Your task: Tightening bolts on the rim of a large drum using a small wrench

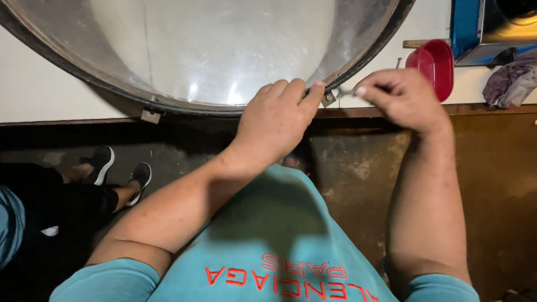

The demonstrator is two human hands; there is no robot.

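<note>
Pressing on the drum (201, 56) rim, left hand (277, 120) lies w/ fingers curled over the edge by a small bracket (329, 98). Right hand (403, 95) pinches a thin metal pin (348, 92) at that bracket. Risk: pin slips from the narrow grip & drops to floor, or drum shifts on the surface (33, 89).

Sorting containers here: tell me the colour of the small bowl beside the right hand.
Red bowl, clearest in the head view, just past the right hand.
</note>
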